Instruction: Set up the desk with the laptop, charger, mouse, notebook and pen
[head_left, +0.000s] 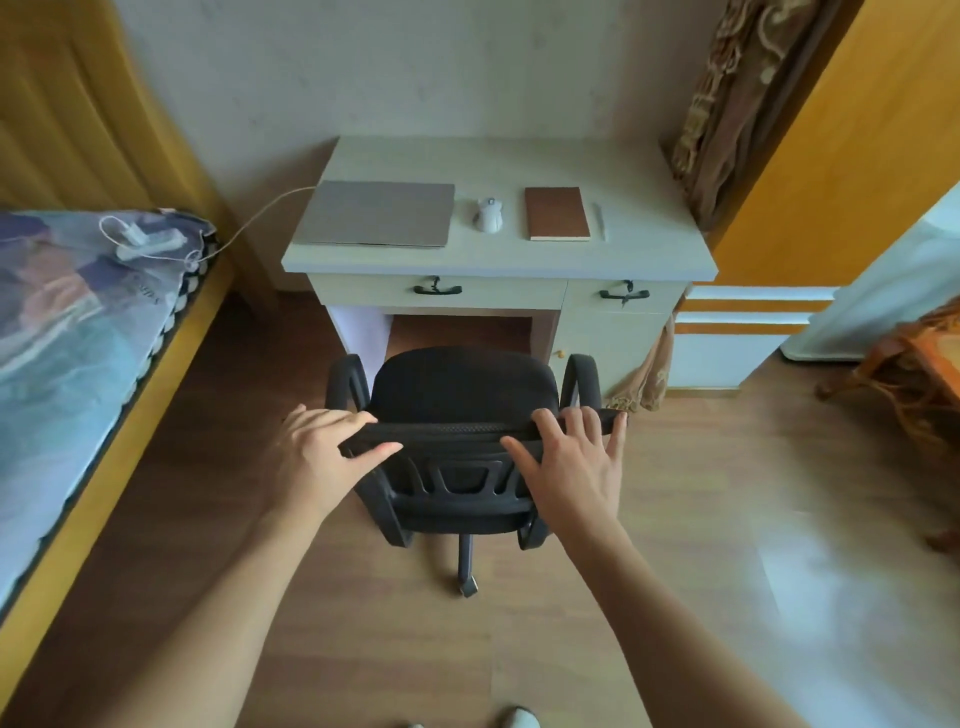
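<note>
On the pale desk (498, 260) lie a closed grey laptop (376, 213), a white mouse (489, 214), a brown notebook (557, 213) and a light pen (600, 221), in a row from left to right. A white charger cable (260, 218) runs from the laptop's left side to a white power strip (148, 244) on the bed. A black office chair (457, 400) stands in front of the desk. My left hand (317, 452) grips the left end of its backrest top. My right hand (571, 462) rests on the right end with fingers spread.
A bed (78, 364) with a patterned cover fills the left side. A curtain (727, 104) and an orange door frame (857, 145) stand to the right of the desk. A wooden chair (914, 374) is at the far right. Wood floor surrounds the office chair.
</note>
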